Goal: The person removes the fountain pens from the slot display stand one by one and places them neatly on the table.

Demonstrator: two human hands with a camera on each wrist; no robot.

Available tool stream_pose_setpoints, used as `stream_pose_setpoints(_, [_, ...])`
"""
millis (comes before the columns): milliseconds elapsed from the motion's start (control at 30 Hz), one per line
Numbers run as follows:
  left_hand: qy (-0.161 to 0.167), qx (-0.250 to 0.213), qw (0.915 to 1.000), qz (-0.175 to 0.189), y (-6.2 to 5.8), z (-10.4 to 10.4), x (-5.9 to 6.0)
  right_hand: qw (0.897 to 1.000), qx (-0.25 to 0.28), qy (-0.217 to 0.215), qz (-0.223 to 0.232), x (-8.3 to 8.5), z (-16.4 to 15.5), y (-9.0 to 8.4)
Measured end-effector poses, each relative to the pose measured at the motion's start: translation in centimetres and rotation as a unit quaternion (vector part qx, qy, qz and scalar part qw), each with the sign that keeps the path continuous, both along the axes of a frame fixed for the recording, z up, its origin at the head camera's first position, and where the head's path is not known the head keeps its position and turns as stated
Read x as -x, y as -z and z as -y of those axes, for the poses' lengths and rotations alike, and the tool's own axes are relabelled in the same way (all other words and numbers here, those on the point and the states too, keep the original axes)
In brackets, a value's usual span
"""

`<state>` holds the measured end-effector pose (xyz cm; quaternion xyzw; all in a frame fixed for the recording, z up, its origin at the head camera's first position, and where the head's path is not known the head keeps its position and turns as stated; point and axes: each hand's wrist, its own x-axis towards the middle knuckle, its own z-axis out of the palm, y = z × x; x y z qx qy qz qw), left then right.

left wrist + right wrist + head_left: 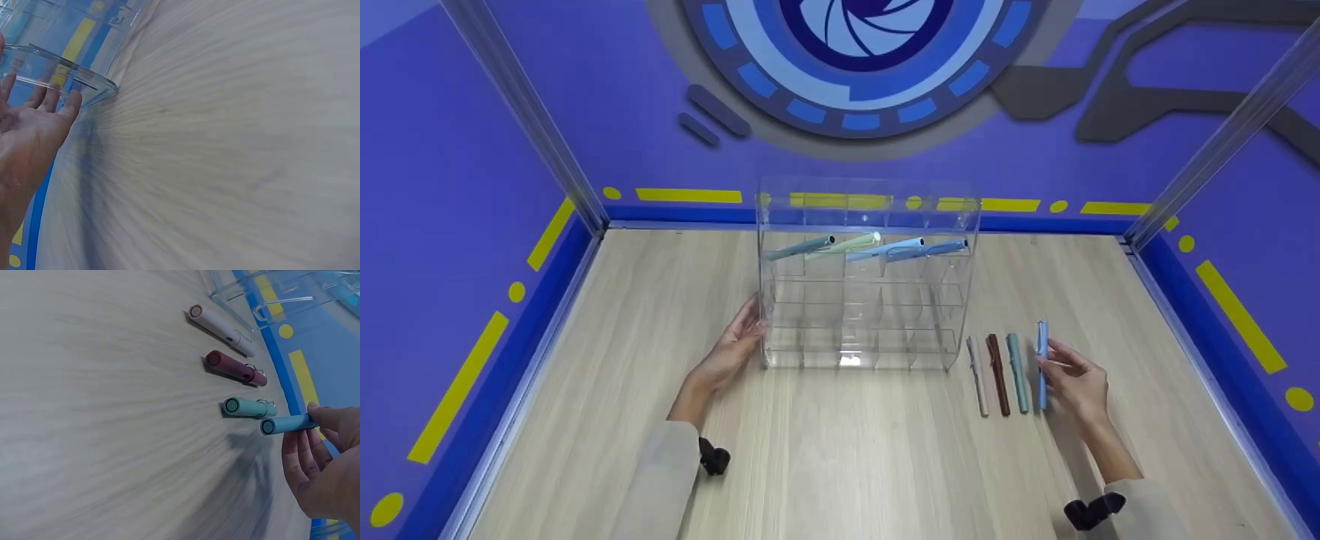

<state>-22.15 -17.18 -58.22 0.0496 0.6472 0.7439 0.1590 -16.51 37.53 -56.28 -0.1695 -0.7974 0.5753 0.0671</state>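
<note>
Head view showed the right hand (pixel 1076 379) pinching a light blue pen (pixel 1042 337) between thumb and fingers, at about the middle of its length, below the clip. From the right wrist view, the thumb pressed on one side of that pen while the fingers bent beneath it; its round end pointed back toward the camera, and it appeared to be raised off the bench (pixel 810 450), with the hand's shadow falling apart from it. The pen was to the right of the clear stand, just beside the last of three pens lying in a row on the bench: a pale pinkish-grey pen (pixel 979 382), a dark red pen (pixel 998 375) and a green pen (pixel 1018 375), the green one nearest to it. These three lay roughly side by side, apart from one another, their clips toward the far end.

The left hand (pixel 727 352) was open, its fingers loosely extended and touching the left side of the clear stand (pixel 821 339) near its lower front corner. How firmly it pressed could not be told.

One of the stand's upper rows held four more pens, slanting with their ends up to the right: a dark teal pen (pixel 802 248), a pale green pen (pixel 847 244), a sky-blue pen (pixel 889 250) and a deeper blue pen (pixel 930 250).
</note>
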Motion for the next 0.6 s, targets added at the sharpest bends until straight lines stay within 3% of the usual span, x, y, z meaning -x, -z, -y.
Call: stream_pose_setpoints(600, [-0.013,0.006,0.9999,0.008,-0.03,0.03,-0.06,0.992,-0.124,-0.022,0.019,0.03,-0.61,1.03])
